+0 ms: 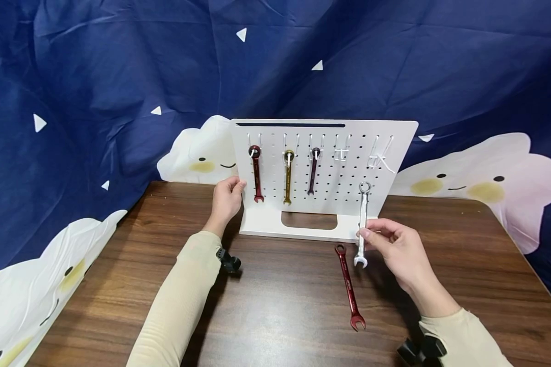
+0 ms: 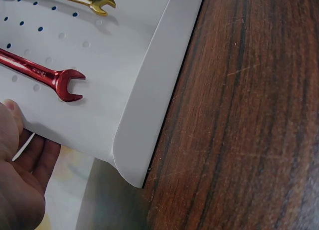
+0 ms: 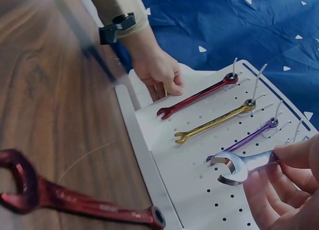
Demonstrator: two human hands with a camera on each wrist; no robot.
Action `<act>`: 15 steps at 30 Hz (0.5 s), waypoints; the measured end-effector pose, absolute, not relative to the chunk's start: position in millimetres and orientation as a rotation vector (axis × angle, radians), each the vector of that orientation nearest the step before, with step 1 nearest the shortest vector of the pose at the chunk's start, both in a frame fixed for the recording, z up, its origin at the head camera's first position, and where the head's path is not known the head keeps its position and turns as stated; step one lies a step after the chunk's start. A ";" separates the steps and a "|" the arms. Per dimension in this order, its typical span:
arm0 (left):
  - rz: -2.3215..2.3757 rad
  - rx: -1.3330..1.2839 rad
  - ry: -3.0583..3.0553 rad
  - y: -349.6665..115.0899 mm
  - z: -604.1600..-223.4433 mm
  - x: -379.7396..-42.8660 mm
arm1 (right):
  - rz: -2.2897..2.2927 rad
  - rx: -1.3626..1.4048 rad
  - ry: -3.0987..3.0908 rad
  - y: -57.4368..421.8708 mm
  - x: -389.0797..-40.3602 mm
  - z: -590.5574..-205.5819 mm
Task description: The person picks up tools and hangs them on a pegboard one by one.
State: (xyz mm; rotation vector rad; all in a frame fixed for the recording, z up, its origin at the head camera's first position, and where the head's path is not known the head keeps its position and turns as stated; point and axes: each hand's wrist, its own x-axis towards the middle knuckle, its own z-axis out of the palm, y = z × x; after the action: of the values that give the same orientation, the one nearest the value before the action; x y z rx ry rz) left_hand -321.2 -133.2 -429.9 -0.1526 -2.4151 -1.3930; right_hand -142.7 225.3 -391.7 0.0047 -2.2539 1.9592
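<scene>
A silver combination wrench (image 1: pixel 363 219) is pinched between the thumb and fingers of my right hand (image 1: pixel 397 250), ring end up, in front of the board's right part. My left hand (image 1: pixel 227 199) grips the left edge of the white pegboard (image 1: pixel 268 219), thumb on the front and fingers behind, as the left wrist view shows. On the board's hooks hang a red wrench (image 1: pixel 257 176), a gold wrench (image 1: pixel 288 178) and a purple wrench (image 1: pixel 313 171), ring ends up. Another red wrench (image 1: pixel 347 288) lies on the table below the silver one.
Two wire hooks (image 1: pixel 342 154) (image 1: pixel 380 159) on the board's right side hold no wrench. The board stands on a brown wooden table (image 1: pixel 275 300). Behind hangs a blue cloth (image 1: pixel 275 61) with white clouds. Each wrist wears a black camera mount (image 1: pixel 229 262).
</scene>
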 end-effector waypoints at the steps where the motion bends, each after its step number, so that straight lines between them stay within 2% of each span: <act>1: -1.394 -0.153 -2.413 -133.2 -430.0 -321.3 | 1.973 0.009 -2.245 224.5 -143.6 -390.7; 15: -1.397 -0.145 -2.408 -132.8 -430.1 -321.7 | 1.875 0.023 -2.265 209.7 -159.4 -377.8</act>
State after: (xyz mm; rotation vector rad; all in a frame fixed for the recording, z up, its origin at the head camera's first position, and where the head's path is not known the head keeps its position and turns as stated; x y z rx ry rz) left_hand -321.7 -132.8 -430.1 -0.1452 -2.4084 -1.3973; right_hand -159.4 209.7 -377.8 0.0232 -2.2652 1.8745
